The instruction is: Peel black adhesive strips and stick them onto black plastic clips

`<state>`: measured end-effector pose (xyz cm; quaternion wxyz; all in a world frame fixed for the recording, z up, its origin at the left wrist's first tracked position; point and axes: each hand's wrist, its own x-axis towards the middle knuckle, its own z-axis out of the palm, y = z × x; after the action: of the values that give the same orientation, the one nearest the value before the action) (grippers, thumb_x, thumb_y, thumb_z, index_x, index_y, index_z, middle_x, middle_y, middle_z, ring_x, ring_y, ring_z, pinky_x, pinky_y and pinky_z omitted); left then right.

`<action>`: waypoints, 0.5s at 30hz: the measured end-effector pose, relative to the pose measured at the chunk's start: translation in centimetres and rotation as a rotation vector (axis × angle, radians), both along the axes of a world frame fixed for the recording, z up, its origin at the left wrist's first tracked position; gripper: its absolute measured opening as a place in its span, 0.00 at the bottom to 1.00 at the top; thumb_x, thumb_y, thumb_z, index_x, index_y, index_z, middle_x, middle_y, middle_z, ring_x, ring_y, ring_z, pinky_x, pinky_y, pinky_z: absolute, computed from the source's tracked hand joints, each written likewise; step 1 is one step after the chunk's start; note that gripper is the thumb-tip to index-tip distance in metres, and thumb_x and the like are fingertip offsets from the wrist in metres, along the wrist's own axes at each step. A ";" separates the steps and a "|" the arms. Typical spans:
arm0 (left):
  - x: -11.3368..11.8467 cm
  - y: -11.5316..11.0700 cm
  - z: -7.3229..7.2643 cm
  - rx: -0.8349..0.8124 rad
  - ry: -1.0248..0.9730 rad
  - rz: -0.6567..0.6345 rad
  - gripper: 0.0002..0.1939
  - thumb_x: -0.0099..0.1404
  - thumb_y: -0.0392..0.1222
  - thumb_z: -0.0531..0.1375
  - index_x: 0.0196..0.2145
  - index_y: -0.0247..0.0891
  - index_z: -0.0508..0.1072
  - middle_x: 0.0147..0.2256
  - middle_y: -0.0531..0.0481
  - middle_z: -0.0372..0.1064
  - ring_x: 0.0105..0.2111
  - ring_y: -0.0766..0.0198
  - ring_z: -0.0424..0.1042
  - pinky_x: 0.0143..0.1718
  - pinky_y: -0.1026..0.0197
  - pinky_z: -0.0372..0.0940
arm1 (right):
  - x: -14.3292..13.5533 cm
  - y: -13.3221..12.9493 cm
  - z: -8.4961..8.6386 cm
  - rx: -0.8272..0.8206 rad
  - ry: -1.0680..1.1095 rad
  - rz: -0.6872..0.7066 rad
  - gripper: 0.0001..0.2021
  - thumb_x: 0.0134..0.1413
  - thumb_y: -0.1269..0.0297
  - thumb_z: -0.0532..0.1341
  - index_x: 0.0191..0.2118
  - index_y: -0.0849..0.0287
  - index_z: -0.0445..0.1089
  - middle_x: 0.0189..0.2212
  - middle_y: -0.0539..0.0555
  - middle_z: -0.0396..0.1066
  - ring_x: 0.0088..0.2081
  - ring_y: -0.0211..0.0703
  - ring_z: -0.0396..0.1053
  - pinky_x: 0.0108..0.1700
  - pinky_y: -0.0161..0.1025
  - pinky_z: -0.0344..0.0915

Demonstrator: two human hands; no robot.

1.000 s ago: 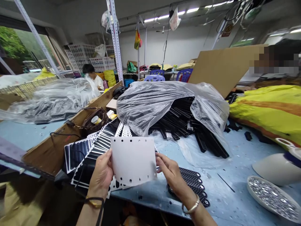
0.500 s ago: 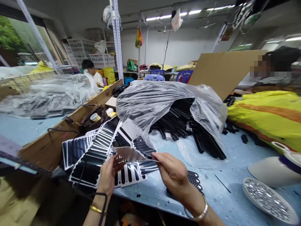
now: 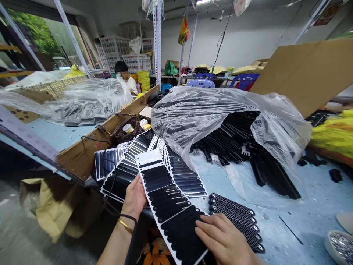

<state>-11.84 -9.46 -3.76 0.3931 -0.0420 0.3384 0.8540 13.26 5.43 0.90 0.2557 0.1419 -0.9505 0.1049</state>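
At the near edge of the pale blue, speckled worktop (image 3: 311,213), a long white sheet lined with flat black strips (image 3: 176,209) slants from upper left down toward the person's body, tilted, its far end overlapping other sheets. The left hand (image 3: 135,198), below a gold-coloured bangle (image 3: 125,225) and a black cord at the wrist, has its fingers closed on the sheet's left edge. The right hand (image 3: 224,239) lies over the lower right side, its fingers stretched out on the black face; the thumb is out of sight, so I can't tell whether it grips from beneath.

Just behind is a spread of white sheets with glossy black strips (image 3: 129,162), fanned across the worktop. Near the right hand sits a row of black slats with a white lattice pattern (image 3: 234,217), and further right a thin dark stick (image 3: 290,230) and a white bowl of shiny silver pieces (image 3: 327,241), partly cut off by my view.

Beyond the sheets swells a big clear plastic bag (image 3: 198,106), with long black plastic pieces (image 3: 220,143) spilling from its opening. An upright wooden board (image 3: 74,160) runs along the left, a dark brown handbag (image 3: 135,123) beside it. Farther back, a person in a white top (image 3: 132,85) is visible.
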 end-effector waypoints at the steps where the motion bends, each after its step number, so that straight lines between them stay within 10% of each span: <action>1: -0.2 0.3 0.3 -0.011 -0.005 0.025 0.17 0.63 0.44 0.62 0.47 0.30 0.76 0.40 0.40 0.80 0.43 0.47 0.79 0.48 0.47 0.73 | 0.7 0.2 0.2 0.034 -0.036 0.014 0.17 0.67 0.68 0.50 0.55 0.60 0.69 0.42 0.61 0.79 0.45 0.54 0.76 0.43 0.49 0.71; 9: -2.0 0.7 1.6 -0.090 -0.018 0.277 0.24 0.58 0.24 0.60 0.53 0.32 0.74 0.40 0.44 0.81 0.43 0.53 0.79 0.50 0.53 0.73 | 3.6 6.2 -0.2 0.249 0.018 -0.212 0.17 0.59 0.75 0.54 0.47 0.55 0.76 0.46 0.61 0.77 0.51 0.55 0.71 0.44 0.48 0.71; 15: -1.4 -2.6 1.9 -0.108 -0.039 0.307 0.29 0.61 0.22 0.57 0.58 0.38 0.70 0.41 0.44 0.80 0.37 0.54 0.81 0.37 0.56 0.77 | -3.8 14.0 2.2 0.356 0.126 -0.360 0.20 0.58 0.77 0.52 0.42 0.54 0.80 0.48 0.64 0.73 0.43 0.53 0.70 0.40 0.47 0.68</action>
<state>-13.24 -12.11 -1.84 0.2615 -0.1310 0.3655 0.8837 9.43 19.46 3.07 0.3001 0.0196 -0.9461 -0.1203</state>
